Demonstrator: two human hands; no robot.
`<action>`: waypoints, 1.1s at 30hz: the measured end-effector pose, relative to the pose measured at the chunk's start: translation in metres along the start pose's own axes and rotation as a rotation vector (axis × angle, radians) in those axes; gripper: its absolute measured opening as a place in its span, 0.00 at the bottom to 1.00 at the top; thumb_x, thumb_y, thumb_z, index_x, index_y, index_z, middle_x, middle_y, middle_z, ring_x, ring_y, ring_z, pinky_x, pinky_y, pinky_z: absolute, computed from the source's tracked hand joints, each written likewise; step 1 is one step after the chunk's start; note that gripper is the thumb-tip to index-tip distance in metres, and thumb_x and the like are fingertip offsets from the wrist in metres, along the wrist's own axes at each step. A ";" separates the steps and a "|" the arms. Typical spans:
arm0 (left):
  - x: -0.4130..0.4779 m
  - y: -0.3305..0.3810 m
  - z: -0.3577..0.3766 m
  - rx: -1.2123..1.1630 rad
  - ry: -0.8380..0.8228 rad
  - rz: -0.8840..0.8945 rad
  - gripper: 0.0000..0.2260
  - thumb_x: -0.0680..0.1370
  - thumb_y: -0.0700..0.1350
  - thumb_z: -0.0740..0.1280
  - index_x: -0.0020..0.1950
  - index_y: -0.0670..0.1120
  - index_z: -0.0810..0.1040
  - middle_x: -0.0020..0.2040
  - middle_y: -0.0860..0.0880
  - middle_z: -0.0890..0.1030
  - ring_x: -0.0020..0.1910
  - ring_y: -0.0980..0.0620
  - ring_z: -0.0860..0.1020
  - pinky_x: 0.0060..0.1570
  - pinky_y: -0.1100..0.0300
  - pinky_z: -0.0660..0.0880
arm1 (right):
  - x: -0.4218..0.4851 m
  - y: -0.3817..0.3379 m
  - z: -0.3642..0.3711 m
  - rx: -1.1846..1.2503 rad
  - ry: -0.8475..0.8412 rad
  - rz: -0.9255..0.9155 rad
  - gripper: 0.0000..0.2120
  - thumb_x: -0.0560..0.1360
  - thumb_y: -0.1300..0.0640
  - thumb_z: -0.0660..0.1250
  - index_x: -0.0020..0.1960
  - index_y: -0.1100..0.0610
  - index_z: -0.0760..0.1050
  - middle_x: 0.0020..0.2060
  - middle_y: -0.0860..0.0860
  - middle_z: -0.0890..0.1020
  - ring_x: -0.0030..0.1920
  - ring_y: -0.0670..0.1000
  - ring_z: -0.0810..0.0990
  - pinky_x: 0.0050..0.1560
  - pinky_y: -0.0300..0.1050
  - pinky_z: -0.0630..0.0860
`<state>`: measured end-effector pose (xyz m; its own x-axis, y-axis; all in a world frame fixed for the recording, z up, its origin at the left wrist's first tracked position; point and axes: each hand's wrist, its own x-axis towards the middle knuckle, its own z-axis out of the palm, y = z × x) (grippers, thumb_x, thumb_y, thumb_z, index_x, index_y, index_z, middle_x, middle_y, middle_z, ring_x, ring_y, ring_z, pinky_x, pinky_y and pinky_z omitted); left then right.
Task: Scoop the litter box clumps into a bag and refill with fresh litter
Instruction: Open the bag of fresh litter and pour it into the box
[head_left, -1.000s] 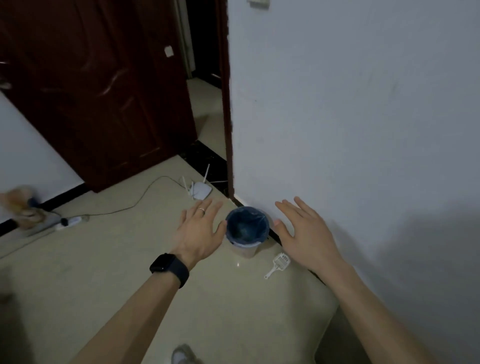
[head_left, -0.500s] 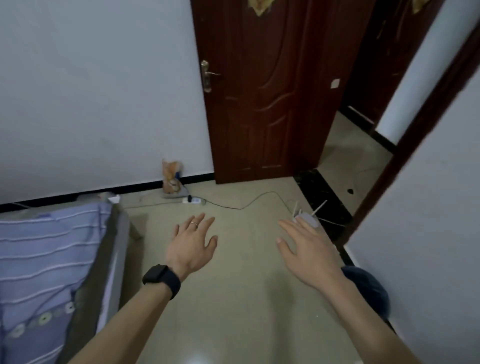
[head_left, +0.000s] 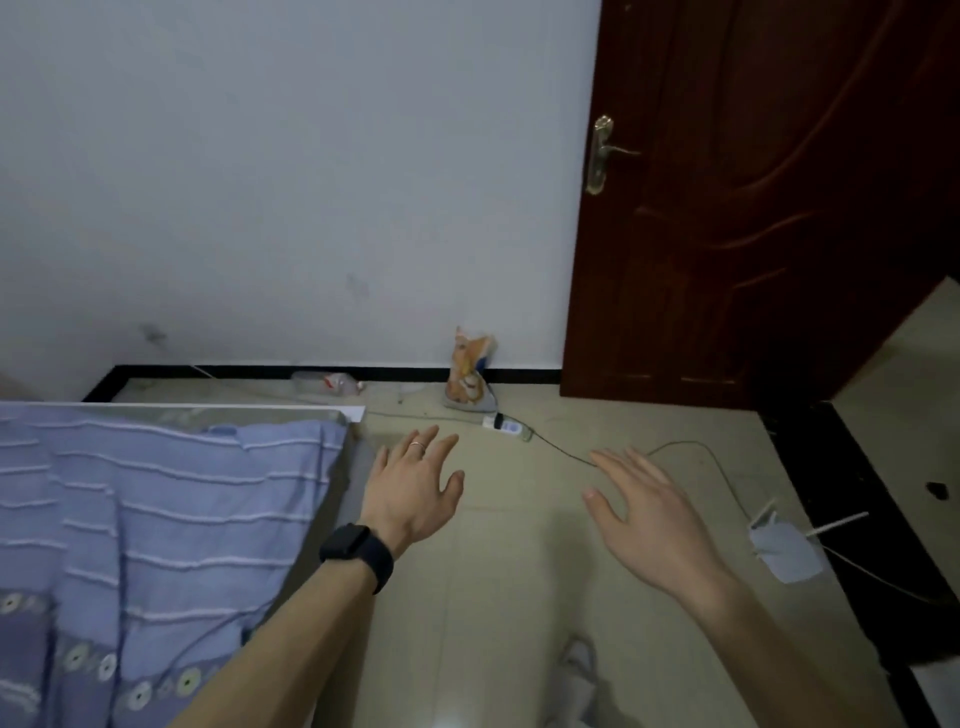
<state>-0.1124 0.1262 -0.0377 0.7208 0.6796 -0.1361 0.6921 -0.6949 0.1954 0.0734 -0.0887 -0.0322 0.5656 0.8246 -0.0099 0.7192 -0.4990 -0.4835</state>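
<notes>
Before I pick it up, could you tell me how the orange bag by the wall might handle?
The orange bag looks crumpled at the top, so it is probably floppy and part-empty. It stands against the wall, so a nudge may tip it.

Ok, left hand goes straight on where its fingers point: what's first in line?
Probably the orange printed bag standing by the white wall. The open left hand points toward it, with only bare beige floor tile between. Depth is unclear from one view.
</notes>
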 end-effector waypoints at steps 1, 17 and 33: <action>0.026 -0.008 -0.002 -0.002 0.003 -0.017 0.26 0.82 0.58 0.55 0.79 0.56 0.59 0.80 0.51 0.58 0.79 0.48 0.55 0.77 0.46 0.54 | 0.031 0.002 0.005 0.018 -0.012 -0.008 0.24 0.81 0.43 0.57 0.76 0.46 0.63 0.74 0.41 0.66 0.77 0.45 0.56 0.77 0.44 0.54; 0.394 -0.117 -0.006 -0.073 -0.164 -0.226 0.25 0.81 0.59 0.56 0.78 0.57 0.59 0.80 0.51 0.58 0.78 0.49 0.57 0.76 0.47 0.56 | 0.461 0.000 0.052 0.043 -0.301 -0.054 0.25 0.81 0.42 0.57 0.76 0.44 0.61 0.75 0.41 0.65 0.76 0.45 0.57 0.74 0.44 0.58; 0.780 -0.238 0.110 0.130 -0.522 -0.027 0.25 0.82 0.53 0.59 0.79 0.53 0.59 0.80 0.48 0.58 0.79 0.47 0.55 0.77 0.45 0.54 | 0.787 0.054 0.270 0.250 -0.490 0.439 0.22 0.79 0.44 0.59 0.72 0.50 0.70 0.66 0.48 0.76 0.64 0.51 0.75 0.63 0.45 0.73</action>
<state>0.2897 0.7960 -0.2975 0.6024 0.5136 -0.6110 0.6860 -0.7245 0.0674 0.4486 0.6056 -0.3021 0.4930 0.6156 -0.6148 0.3190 -0.7853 -0.5305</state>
